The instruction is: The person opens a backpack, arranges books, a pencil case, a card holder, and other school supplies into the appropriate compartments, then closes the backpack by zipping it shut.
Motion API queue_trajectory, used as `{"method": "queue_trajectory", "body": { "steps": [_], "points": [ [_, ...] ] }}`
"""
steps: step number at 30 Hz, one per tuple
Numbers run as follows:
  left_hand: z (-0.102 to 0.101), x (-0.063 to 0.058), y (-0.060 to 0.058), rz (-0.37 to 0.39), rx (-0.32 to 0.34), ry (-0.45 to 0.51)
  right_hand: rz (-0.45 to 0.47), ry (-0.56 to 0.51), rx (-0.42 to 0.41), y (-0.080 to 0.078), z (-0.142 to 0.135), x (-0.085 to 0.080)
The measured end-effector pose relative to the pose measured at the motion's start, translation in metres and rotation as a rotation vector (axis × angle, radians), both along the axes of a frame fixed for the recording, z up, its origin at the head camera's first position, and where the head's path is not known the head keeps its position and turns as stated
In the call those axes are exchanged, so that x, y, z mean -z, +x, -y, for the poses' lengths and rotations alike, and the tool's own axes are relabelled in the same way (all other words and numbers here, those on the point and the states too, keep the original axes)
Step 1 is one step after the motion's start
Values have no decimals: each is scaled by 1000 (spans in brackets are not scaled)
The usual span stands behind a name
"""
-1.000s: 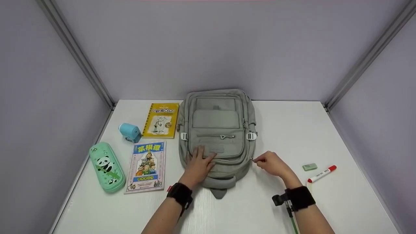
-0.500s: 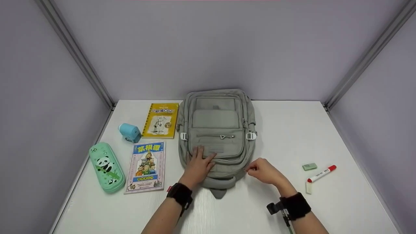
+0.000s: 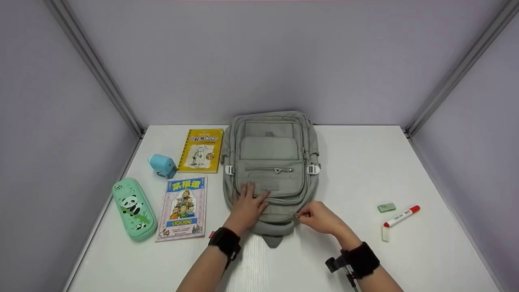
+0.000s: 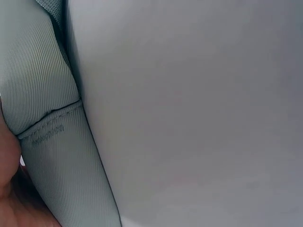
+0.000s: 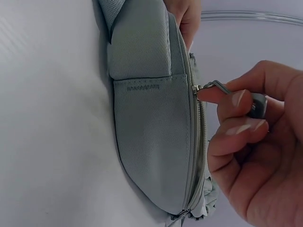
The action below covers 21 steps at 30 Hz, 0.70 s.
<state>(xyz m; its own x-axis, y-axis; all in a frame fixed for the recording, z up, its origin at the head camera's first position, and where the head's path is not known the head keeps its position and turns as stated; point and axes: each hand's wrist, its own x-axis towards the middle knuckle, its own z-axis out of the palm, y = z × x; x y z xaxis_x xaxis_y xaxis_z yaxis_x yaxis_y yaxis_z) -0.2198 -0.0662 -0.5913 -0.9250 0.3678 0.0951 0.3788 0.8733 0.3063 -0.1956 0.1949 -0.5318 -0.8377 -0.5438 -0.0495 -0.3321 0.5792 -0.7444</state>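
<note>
A grey backpack (image 3: 269,148) lies front side up on the white table, its carry handle (image 3: 273,228) toward the person. My left hand (image 3: 246,209) rests flat on the lower left of its front, fingers spread. At the lower right edge of the bag, my right hand (image 3: 322,219) pinches a zipper pull (image 5: 258,106). The right wrist view shows the zipper slider (image 5: 195,89) on the bag's rim, with the toothed edges parted along the stretch below it. In the left wrist view, ribbed grey fabric (image 4: 66,165) fills the left side, beside part of the hand.
Left of the bag lie a yellow book (image 3: 201,151), a comic-style book (image 3: 182,209), a blue pencil sharpener (image 3: 162,165) and a green panda pencil case (image 3: 134,209). To the right are a green eraser (image 3: 386,208), a red-capped marker (image 3: 401,216) and a pale eraser-like block (image 3: 385,234).
My right hand has slid the zipper pull along the bag's right edge, toward the person and leftward, close to the carry handle. The left hand has stayed in place.
</note>
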Motion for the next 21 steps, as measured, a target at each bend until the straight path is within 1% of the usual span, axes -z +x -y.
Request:
{"method": "queue_trajectory", "body": {
  "steps": [4,8,10,13,15,17,19,21],
  "points": [
    [-1,1,0,3,-7,-11,-13,-17,-26,5,8,3],
    [-2,2,-1,-28,-15,-47,-19,-43,-52,9,16,6],
    [-3,0,0,-44,-19,-70,-14,-41,-49,12,18,8],
    [-5,-3,2,-58,-27,-112,-4,-42,-21,15,18,9],
    [-8,-8,6,-62,-28,-123,3,-49,-1,18,17,11],
    [-12,-15,9,-56,-26,-110,7,-56,19,19,16,13],
    [-18,-24,15,-65,-6,-72,18,-66,36,19,16,14],
    [-25,-32,22,-99,28,-16,29,-85,54,20,17,15]
  ]
}}
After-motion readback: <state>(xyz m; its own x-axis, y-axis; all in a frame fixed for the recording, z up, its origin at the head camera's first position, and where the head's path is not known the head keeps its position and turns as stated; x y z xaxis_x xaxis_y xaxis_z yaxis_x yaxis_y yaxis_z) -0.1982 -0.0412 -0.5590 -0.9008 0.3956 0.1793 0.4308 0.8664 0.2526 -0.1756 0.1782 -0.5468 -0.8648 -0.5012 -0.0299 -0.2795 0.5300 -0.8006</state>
